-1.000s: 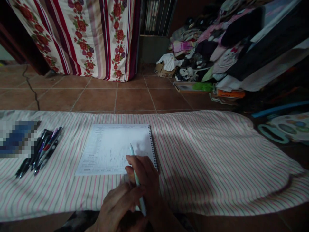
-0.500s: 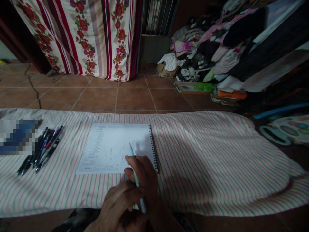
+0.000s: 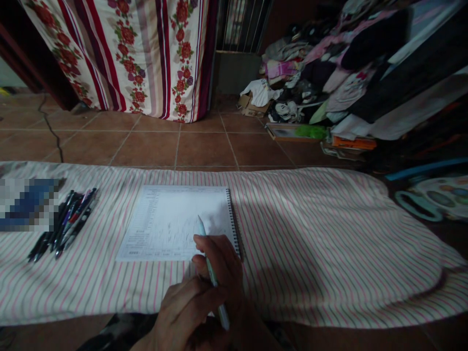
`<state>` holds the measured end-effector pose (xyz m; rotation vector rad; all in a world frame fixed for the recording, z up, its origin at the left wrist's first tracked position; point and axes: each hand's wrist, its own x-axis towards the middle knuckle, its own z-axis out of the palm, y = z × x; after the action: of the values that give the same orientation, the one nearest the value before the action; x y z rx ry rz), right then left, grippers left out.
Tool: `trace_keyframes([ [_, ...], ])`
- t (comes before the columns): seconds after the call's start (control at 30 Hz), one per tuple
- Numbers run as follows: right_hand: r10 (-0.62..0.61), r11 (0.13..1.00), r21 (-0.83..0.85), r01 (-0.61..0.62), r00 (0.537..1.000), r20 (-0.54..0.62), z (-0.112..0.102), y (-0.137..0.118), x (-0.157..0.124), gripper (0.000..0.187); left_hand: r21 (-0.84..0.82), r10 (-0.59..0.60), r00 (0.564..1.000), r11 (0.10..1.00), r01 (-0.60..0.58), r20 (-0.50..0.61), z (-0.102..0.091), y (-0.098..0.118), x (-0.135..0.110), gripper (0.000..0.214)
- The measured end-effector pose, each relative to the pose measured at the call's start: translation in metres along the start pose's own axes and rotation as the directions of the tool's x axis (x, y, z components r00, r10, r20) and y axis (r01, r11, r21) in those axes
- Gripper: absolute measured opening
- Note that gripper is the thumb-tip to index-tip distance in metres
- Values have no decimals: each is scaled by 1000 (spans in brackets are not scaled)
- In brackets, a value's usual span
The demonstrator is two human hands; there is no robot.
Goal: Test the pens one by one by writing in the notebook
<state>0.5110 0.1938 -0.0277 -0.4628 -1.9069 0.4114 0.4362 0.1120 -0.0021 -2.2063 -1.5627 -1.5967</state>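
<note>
A slim light-blue pen (image 3: pixel 212 273) points away from me over the lower right of a spiral notebook (image 3: pixel 175 204). My right hand (image 3: pixel 223 261) is closed on the pen, thumb and fingertips near its front part. Just below, my left hand (image 3: pixel 186 307) lies against my right hand, its fingers curled over the rear part of the barrel; its thumb is partly hidden. The notebook lies flat with a printed page up, its black coil along the right edge. Faint pen strokes show on the lower middle of the page. I cannot tell whether the tip touches the paper.
A pile of pens (image 3: pixel 71 222) lies left of the notebook on the striped cloth (image 3: pixel 310 243). Beyond it is a blurred blue item (image 3: pixel 31 202). Tiled floor, a floral curtain (image 3: pixel 153 58) and heaped clothes (image 3: pixel 292 73) stand behind. A cable (image 3: pixel 53 129) runs along the floor.
Both hands and the pen have shifted slightly right in the view, along with a small camera movement. The grip on the pen looks the same, and the notebook lies still.
</note>
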Motion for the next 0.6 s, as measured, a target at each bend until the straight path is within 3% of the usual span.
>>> trace_keyframes([
  [0.6,20,999,34,-20,1000,10,1,3,-2,33,31,21,999,999,-22,27,1,-2,-3,26],
])
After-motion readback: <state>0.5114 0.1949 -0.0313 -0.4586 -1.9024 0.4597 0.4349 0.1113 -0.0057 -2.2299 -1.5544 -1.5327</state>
